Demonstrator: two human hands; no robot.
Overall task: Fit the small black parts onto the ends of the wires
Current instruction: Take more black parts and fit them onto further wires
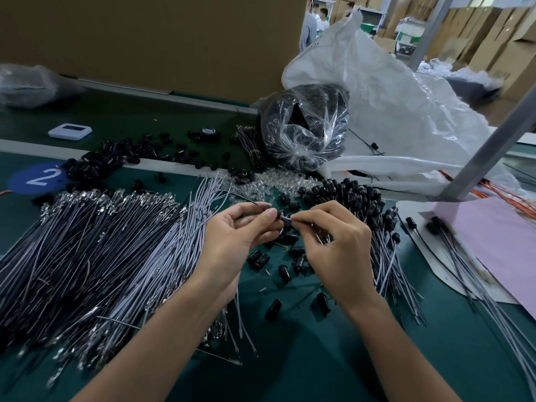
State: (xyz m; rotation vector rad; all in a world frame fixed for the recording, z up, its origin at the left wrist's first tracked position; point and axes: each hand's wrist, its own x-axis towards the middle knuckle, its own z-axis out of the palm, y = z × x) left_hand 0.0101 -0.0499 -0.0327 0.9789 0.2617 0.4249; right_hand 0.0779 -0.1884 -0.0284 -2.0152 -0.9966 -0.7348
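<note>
Head view over the green mat point(319, 367). Your left hand point(240, 239) is curled, with thumb and forefinger pinching one black part point(279, 215) just above the middle of the mat. A thin dark strand point(256, 203) sticks out past the fingers of this hand; where it ends is hidden. Your right hand point(339, 250) is also curled. Its thumb and forefinger pinch the wire point(286, 218), and the tip of the wire meets the part. You cannot tell whether the tip is seated inside it.

Below and between your hands, loose parts point(290, 256) lie scattered on the mat. To your left is the wire pile point(101, 242), grey and black, with metal terminals at its far end. To your right lie fitted wires point(385, 227), each with a black part on its far end, and some of them reach onto the pink sheet point(499, 245). Beyond your hands sits a heap of clear beads point(269, 184). Farther back are more black parts point(107, 163) beside a blue disc marked 2 point(37, 177).

At the back of the bench are a clear bag point(304, 126) of black pieces, a white sack point(391, 111), a tape roll point(208, 133), a white device point(69, 130) and a cardboard wall point(145, 39). A grey post point(493, 146) slants up at right, near some orange wires point(516, 204).
</note>
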